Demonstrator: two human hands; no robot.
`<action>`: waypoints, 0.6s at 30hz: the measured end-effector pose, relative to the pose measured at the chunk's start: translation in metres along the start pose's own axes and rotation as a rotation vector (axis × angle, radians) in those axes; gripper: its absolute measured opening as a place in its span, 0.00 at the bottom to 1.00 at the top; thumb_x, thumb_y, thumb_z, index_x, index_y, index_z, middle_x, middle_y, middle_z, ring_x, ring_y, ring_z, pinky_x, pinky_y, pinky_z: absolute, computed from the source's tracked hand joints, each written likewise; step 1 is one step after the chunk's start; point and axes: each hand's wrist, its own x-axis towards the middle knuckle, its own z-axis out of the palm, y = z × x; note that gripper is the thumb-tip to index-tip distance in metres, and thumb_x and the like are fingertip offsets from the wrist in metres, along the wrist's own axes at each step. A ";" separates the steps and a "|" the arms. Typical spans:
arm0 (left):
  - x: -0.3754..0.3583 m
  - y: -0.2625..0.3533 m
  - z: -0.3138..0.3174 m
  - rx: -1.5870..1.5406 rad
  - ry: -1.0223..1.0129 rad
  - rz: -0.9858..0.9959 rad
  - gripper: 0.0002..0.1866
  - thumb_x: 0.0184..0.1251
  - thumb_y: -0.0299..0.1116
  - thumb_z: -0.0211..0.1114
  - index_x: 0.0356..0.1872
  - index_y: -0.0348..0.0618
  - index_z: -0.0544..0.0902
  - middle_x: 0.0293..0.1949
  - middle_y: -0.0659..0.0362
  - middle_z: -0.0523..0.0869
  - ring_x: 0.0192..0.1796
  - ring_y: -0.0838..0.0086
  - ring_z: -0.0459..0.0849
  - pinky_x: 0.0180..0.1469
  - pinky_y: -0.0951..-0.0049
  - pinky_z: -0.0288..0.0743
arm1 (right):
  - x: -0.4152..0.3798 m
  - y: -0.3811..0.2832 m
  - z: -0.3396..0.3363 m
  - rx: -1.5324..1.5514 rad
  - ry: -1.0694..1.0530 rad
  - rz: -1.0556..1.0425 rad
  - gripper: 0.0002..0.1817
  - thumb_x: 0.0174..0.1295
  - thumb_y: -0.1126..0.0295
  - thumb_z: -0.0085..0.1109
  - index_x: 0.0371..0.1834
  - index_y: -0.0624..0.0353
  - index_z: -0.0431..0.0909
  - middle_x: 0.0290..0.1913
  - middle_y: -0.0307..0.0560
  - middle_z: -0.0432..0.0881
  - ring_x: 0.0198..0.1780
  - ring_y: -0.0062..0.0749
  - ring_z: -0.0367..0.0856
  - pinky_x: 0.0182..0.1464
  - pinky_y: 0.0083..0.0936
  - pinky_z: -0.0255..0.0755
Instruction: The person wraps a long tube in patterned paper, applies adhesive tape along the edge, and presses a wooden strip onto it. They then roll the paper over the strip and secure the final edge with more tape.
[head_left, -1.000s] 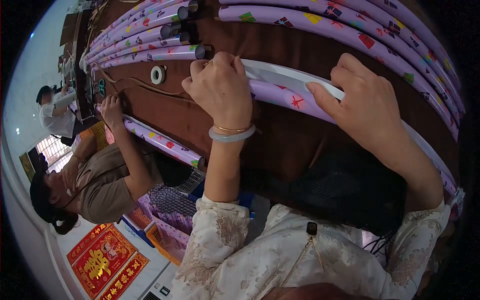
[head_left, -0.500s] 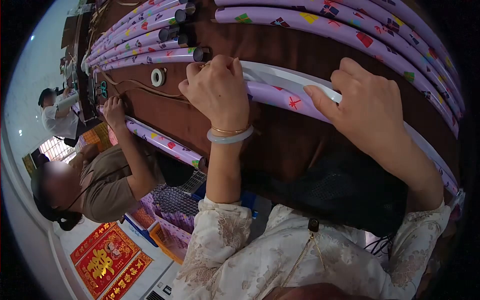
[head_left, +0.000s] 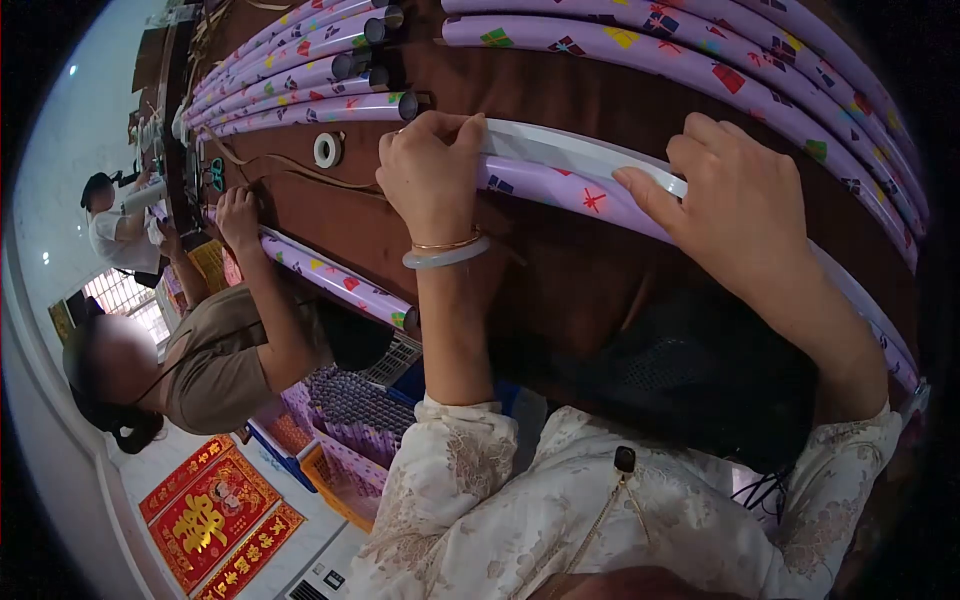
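Note:
A purple patterned roll (head_left: 560, 190) lies across the brown table in front of me, its paper edge showing a white underside (head_left: 570, 148). My left hand (head_left: 432, 175), with a bangle at the wrist, pinches the left end of that white edge between thumb and fingers. Farther right, my right hand (head_left: 735, 195) is closed round the same white edge, thumb stretched along it and fingers curled behind. The roll continues to the right under my right forearm.
Purple rolls (head_left: 640, 55) lie along the far side, with more rolls (head_left: 330, 110) at upper left. A tape ring (head_left: 327, 150) and green-handled scissors (head_left: 217, 174) lie left. A co-worker (head_left: 235, 350) handles another roll (head_left: 340, 285). Crates (head_left: 335, 480) stand below.
My left hand has shifted slightly, its fingers still pinching the paper edge. My right hand has barely moved. The co-worker's other arm now reaches forward.

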 end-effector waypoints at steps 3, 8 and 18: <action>-0.001 0.000 0.001 -0.043 -0.017 -0.032 0.11 0.47 0.43 0.69 0.24 0.48 0.86 0.24 0.60 0.83 0.37 0.61 0.77 0.41 0.60 0.71 | -0.001 -0.001 0.000 -0.024 0.014 -0.019 0.22 0.53 0.50 0.60 0.19 0.61 0.76 0.24 0.43 0.72 0.29 0.35 0.76 0.25 0.31 0.71; -0.002 -0.001 0.002 -0.089 -0.016 -0.039 0.11 0.48 0.43 0.69 0.24 0.47 0.86 0.24 0.59 0.83 0.37 0.61 0.77 0.41 0.60 0.71 | -0.001 0.001 0.000 -0.046 0.020 -0.020 0.22 0.54 0.51 0.59 0.18 0.61 0.75 0.24 0.43 0.72 0.28 0.36 0.76 0.25 0.32 0.71; -0.002 -0.003 0.001 -0.141 -0.027 -0.053 0.12 0.47 0.43 0.69 0.24 0.45 0.86 0.23 0.57 0.83 0.36 0.60 0.79 0.40 0.60 0.73 | -0.003 -0.003 -0.004 -0.103 -0.036 0.009 0.22 0.52 0.49 0.60 0.20 0.59 0.80 0.24 0.42 0.75 0.30 0.33 0.79 0.27 0.29 0.73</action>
